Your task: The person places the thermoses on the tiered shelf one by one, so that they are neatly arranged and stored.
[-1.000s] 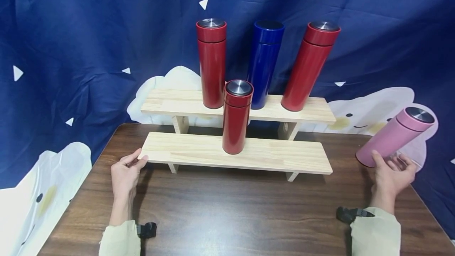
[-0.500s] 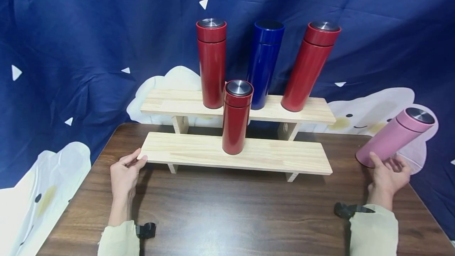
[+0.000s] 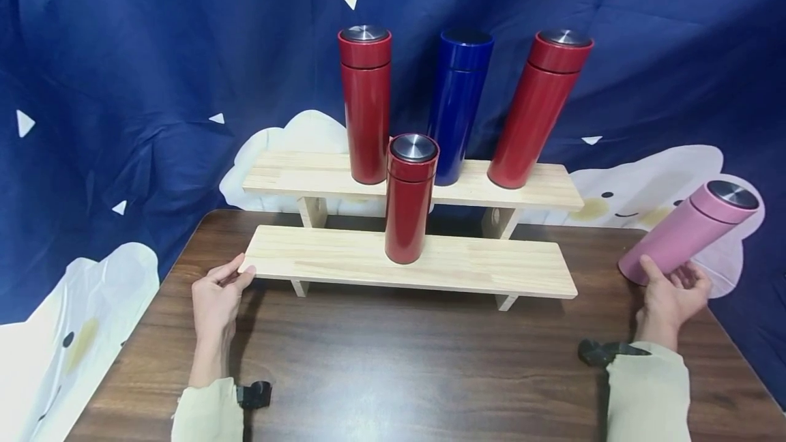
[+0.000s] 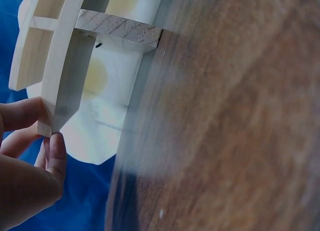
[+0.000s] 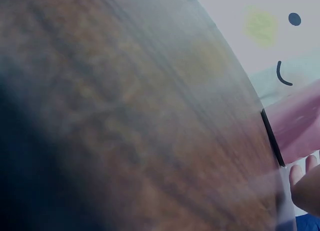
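Note:
My left hand (image 3: 219,299) pinches the front left corner of the lower board (image 3: 344,257) of a two-tier wooden shelf; the left wrist view shows fingertips (image 4: 58,150) against the board's end. A red thermos (image 3: 408,213) stands upright on this tier. Near the table's right edge, a pink thermos (image 3: 684,234) stands on its black-rimmed base. Beside its lower part is my right hand (image 3: 671,302), with the thumb overlapping the bottle and the other fingers loosely bent at its right side. Only the bottle's lower end and some fingertips (image 5: 296,175) show in the right wrist view.
On the upper board (image 3: 295,172) stand a red thermos (image 3: 368,111), a blue thermos (image 3: 459,111) and another red thermos (image 3: 540,114). A brown wooden table (image 3: 393,367) carries the shelf. Behind hangs a blue cloth (image 3: 153,53) with white clouds.
My right hand has shifted slightly left, closer in against the pink thermos. My left hand keeps its pinch on the board. The whole head view has moved a little.

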A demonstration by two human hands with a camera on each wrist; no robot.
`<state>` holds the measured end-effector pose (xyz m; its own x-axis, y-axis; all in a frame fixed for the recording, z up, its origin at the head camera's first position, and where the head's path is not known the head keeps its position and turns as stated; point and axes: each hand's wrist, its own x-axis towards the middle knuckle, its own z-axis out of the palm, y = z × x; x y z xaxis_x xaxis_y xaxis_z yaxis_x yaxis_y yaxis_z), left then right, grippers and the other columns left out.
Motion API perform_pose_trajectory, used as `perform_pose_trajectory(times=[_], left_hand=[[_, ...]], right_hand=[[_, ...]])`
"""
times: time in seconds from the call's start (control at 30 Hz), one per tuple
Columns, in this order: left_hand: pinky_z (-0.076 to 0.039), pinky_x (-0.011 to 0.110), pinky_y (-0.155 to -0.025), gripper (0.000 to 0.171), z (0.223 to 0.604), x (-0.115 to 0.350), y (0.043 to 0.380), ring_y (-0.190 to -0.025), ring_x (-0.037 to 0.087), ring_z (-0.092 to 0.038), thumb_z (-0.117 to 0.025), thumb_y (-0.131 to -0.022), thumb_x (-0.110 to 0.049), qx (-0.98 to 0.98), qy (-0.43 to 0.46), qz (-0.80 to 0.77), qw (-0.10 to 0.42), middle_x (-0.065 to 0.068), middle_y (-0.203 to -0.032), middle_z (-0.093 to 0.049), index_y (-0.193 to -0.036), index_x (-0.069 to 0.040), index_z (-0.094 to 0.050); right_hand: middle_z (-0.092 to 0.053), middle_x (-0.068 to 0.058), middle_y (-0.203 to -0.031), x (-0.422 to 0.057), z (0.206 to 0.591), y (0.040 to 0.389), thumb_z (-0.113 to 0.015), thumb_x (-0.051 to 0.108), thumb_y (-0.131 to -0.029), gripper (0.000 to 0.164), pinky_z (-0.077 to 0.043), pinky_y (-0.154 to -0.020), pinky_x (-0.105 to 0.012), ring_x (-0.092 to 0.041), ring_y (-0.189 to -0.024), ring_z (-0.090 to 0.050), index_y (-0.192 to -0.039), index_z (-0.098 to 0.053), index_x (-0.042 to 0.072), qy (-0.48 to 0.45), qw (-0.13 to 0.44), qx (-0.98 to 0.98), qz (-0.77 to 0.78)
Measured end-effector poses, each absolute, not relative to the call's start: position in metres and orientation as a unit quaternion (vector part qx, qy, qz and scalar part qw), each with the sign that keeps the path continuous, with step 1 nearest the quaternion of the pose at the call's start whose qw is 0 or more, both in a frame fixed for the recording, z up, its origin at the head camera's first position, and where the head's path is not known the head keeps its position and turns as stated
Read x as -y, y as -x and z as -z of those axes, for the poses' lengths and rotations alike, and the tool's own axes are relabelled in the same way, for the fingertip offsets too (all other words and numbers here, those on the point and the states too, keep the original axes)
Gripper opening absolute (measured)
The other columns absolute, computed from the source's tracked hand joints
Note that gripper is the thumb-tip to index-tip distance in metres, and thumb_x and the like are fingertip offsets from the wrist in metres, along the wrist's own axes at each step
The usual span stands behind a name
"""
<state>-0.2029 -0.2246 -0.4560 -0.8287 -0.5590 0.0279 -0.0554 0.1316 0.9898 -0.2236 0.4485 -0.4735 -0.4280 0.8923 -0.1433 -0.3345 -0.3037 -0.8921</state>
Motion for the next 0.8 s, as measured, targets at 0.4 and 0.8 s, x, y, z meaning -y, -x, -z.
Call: perform_pose_trajectory(times=[0.4, 0.8], left_hand=[[-0.047, 0.009, -0.074, 0.038, 0.456, 0.224, 0.203, -0.089, 0.008, -0.055, -0.078, -0.086, 0.001, 0.726, -0.209, 0.625, 0.197, -0.004, -0.101, -0.062, -0.123, 0.002, -0.069], [-0.048, 0.009, -0.075, 0.037, 0.456, 0.225, 0.203, -0.086, 0.005, -0.057, -0.077, -0.086, 0.002, 0.725, -0.201, 0.626, 0.204, -0.002, -0.102, -0.062, -0.123, 0.005, -0.068]], right_hand=[[-0.048, 0.001, -0.119, -0.449, 0.473, 0.233, -0.082, -0.024, -0.065, 0.076, -0.046, -0.086, -0.013, -0.011, -0.108, -0.050, -0.124, -0.052, 0.015, 0.335, 0.413, 0.449, -0.718], [-0.053, 0.002, -0.129, -0.447, 0.476, 0.234, -0.085, -0.017, -0.068, 0.081, -0.040, -0.104, -0.019, -0.010, -0.119, -0.050, -0.132, -0.050, 0.017, 0.344, 0.392, 0.489, -0.699]])
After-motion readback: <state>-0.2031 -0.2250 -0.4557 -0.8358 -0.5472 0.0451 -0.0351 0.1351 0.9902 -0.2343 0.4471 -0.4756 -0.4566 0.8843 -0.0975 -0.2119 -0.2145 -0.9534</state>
